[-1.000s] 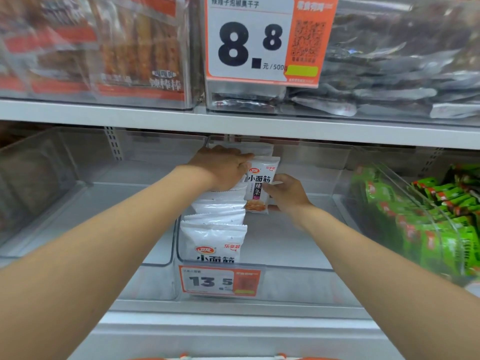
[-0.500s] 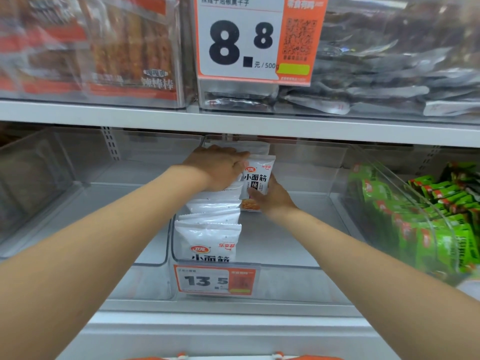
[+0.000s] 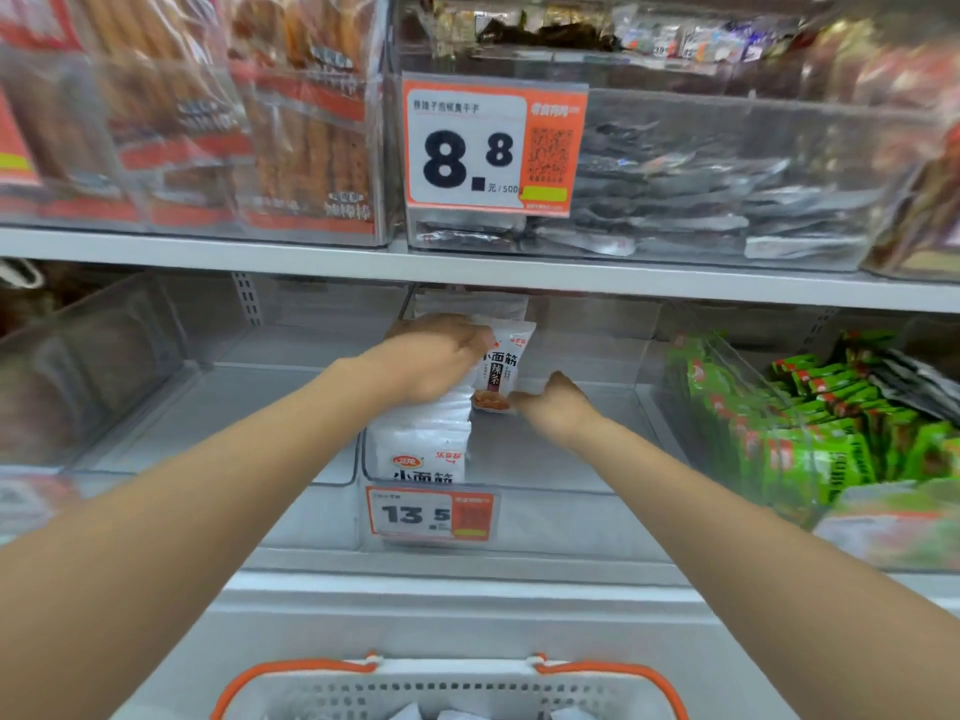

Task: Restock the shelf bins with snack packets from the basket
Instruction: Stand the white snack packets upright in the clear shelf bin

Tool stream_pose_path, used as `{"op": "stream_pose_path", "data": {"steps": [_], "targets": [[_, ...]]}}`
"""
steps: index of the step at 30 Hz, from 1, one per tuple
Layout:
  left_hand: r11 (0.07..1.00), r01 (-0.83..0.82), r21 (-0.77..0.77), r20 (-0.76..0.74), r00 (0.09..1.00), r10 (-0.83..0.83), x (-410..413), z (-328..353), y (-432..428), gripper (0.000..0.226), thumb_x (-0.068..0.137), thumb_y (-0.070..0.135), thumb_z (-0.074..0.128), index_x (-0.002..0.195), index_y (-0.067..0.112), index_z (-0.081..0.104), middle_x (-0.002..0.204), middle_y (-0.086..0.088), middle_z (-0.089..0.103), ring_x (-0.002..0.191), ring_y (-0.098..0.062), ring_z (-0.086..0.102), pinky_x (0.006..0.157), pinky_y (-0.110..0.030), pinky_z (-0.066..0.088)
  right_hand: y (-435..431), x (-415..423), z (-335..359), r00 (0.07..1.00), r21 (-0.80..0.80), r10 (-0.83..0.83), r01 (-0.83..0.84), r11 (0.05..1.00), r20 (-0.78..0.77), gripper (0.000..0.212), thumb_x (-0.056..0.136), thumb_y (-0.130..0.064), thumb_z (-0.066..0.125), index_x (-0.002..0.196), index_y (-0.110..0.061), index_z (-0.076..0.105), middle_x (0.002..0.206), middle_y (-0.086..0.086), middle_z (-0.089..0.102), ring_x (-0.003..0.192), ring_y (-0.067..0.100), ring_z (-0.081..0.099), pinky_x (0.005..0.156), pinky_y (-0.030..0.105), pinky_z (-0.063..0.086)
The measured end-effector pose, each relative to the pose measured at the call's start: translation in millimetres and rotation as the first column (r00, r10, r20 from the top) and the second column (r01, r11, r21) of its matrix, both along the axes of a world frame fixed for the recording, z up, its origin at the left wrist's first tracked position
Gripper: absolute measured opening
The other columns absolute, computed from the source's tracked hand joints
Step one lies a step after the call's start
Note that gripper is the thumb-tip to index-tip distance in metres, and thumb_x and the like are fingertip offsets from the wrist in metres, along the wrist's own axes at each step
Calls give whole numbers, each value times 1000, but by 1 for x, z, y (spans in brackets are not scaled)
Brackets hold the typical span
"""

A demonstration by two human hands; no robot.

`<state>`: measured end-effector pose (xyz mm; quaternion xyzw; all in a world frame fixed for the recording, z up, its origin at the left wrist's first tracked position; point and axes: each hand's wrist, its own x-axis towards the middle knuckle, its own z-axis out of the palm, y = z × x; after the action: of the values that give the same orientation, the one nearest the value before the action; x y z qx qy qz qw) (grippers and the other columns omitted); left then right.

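white snack packets [image 3: 423, 449] in the clear shelf bin [image 3: 545, 517]
we note the packets stand in a row, faces forward, along the bin's left side. behind the row an upright packet [image 3: 503, 374] with black and red print leans slightly, its top gripped by the left hand [image 3: 441, 356]. the white, orange-rimmed basket [image 3: 452, 678] sits below the shelf.

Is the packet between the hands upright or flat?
Upright: the white packet stands on end, print reading top to bottom, left hand gripping its top.
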<state>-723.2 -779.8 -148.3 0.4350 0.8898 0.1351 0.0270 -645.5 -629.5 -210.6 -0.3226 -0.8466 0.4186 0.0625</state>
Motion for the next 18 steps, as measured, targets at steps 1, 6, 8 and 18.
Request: {"op": "stream_pose_path", "data": {"steps": [1, 6, 8, 18], "targets": [[999, 2, 41, -6, 1000, -2, 8, 0, -5, 51, 103, 48, 22, 141, 25, 48, 148, -2, 46, 136, -23, 41, 114, -42, 30, -5, 12, 5, 999, 51, 27, -26, 998, -24, 54, 90, -37, 63, 125, -2, 41, 110, 11, 54, 93, 24, 49, 72, 27, 37], [983, -14, 182, -399, 913, 87, 67, 4, -33, 25, 98, 33, 45, 112, 23, 63, 115, 0, 62, 111, -24, 49, 90, -37, 35, -38, 78, 18, 916, 386, 88, 76, 919, -391, 18, 87, -12, 59, 104, -11, 65, 100, 4, 64, 98, 24, 56, 85, 30, 42], [958, -6, 286, -401, 907, 126, 98, 3, -46, 15, 94, 27, 48, 97, 20, 61, 97, 2, 62, 98, -22, 50, 77, -33, 35, -58, 104, 20, 860, 434, 169, 67, 898, -481, 11, 83, -9, 60, 89, -17, 65, 85, -2, 62, 84, 16, 55, 75, 26, 40], [994, -105, -41, 177, 978, 111, 180, -99, -114, 9, 89, 32, 52, 88, 29, 61, 89, 6, 66, 82, -19, 61, 68, -29, 46, -123, 179, -72, 916, 278, 395, -362, 890, -73, 15, 83, -11, 58, 90, -17, 69, 85, -3, 68, 75, 15, 58, 73, 31, 49]]}}
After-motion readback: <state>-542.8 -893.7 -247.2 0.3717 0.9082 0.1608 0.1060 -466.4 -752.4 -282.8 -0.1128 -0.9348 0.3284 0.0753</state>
